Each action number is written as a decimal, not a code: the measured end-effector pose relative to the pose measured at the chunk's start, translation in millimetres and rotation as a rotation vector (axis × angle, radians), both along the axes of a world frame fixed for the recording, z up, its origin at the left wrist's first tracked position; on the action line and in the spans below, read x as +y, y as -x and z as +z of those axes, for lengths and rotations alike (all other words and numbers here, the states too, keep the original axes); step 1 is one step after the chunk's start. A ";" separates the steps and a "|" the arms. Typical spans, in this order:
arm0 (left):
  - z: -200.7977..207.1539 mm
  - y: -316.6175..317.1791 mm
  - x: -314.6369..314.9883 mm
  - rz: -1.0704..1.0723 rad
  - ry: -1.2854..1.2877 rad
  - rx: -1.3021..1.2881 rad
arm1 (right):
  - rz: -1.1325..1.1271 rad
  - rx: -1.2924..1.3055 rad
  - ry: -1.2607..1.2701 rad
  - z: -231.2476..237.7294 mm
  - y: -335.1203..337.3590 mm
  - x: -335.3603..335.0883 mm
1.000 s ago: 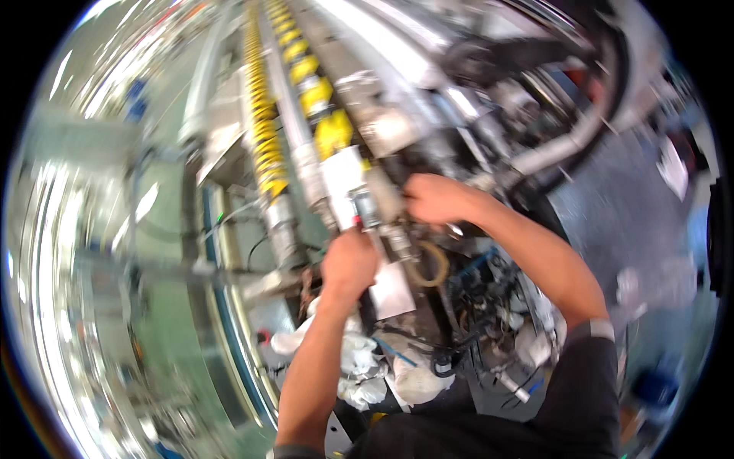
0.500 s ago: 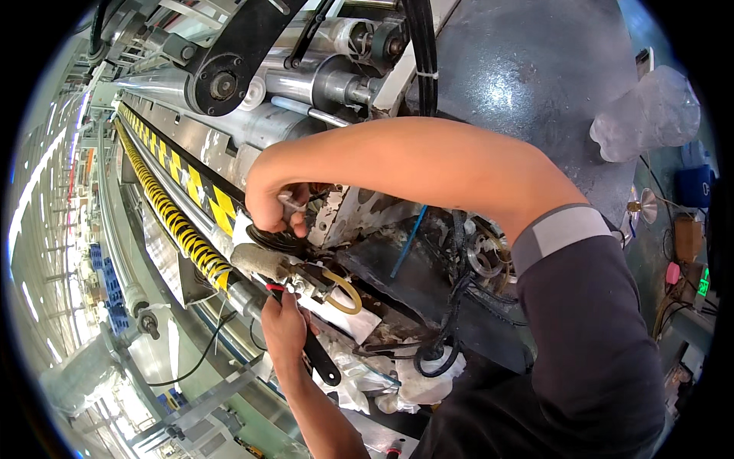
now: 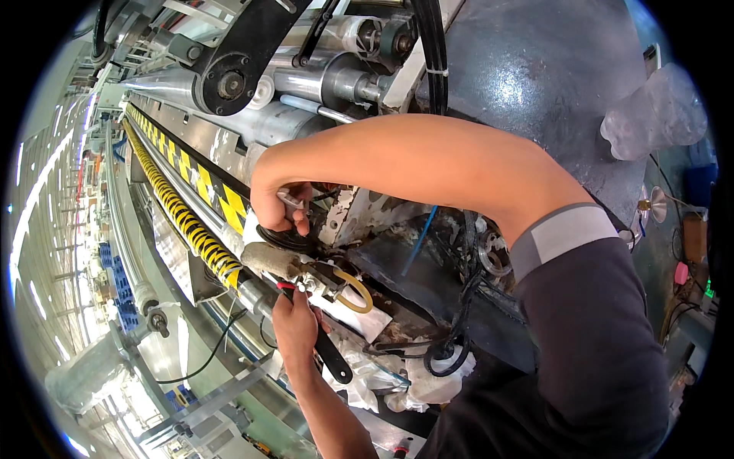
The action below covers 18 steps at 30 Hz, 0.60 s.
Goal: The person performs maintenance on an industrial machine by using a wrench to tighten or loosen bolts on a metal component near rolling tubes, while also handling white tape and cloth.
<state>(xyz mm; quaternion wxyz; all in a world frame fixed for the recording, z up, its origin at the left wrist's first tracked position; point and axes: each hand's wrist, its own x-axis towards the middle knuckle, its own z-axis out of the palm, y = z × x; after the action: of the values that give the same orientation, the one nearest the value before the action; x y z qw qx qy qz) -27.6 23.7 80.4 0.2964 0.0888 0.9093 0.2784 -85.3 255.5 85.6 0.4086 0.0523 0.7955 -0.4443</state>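
Note:
My left hand (image 3: 297, 329) is closed around a black-handled tool (image 3: 334, 359) with a hole at its end and a red part by my fingers; its working end cannot be made out. Just above that hand lies a fuzzy tan roller (image 3: 271, 260), attached to a metal fitting (image 3: 317, 283) with a looped yellowish tube (image 3: 359, 294). My right arm arches across the machine, and the fingers of my right hand (image 3: 269, 208) are curled around a small silvery piece (image 3: 290, 200), mostly hidden. Below those fingers is a dark coiled ring (image 3: 287, 240).
A yellow-and-black striped bar (image 3: 195, 229) runs along the machine's left side. Metal rollers (image 3: 321, 80) and a black arm (image 3: 245, 50) stand at the far side. Black cables (image 3: 462, 321) hang near my body. A clear plastic bag (image 3: 654, 115) rests at the right.
The whole view has shifted slightly, so the machine sits a little farther right. Both hands keep their grips and nearly the same places on the machine.

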 end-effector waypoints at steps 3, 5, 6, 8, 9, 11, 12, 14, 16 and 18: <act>-1.4 -1.9 -0.2 0.041 -0.025 0.006 | 0.156 -0.072 0.083 2.2 15.9 4.1; -2.4 -1.8 -0.5 0.046 -0.028 0.013 | 0.162 -0.248 -0.010 4.3 33.0 -4.2; -2.2 -1.5 -1.0 0.047 -0.016 0.015 | 0.168 -0.283 -0.016 10.2 35.8 -5.2; -2.5 0.1 -3.0 0.039 -0.009 0.015 | 0.182 -0.353 -0.026 17.4 41.2 -5.3; -3.4 1.6 -4.8 0.030 -0.013 0.014 | 0.159 -0.324 -0.046 16.9 41.4 -10.7; -3.7 1.8 -4.8 0.024 -0.026 0.005 | 0.137 -0.353 -0.143 3.9 53.8 -27.3; -3.8 1.0 -3.7 0.028 -0.034 -0.002 | 0.126 -0.369 -0.190 0.9 59.7 -32.7; -2.7 -1.5 -0.7 0.038 -0.040 -0.008 | 0.235 -0.421 -0.218 -0.2 70.5 -36.9; -0.7 -5.0 3.2 0.047 -0.038 -0.006 | 0.268 -0.418 -0.232 -3.9 74.0 -37.9; -1.1 -2.0 -1.1 0.056 -0.032 -0.004 | 0.290 -0.362 -0.194 -0.1 68.1 -38.1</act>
<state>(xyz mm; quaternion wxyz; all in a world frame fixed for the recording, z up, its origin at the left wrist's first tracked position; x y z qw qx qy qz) -25.6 22.6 79.3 0.2887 0.0673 0.9063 0.3011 -153.4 217.4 85.5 0.5971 0.0553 0.7474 -0.2862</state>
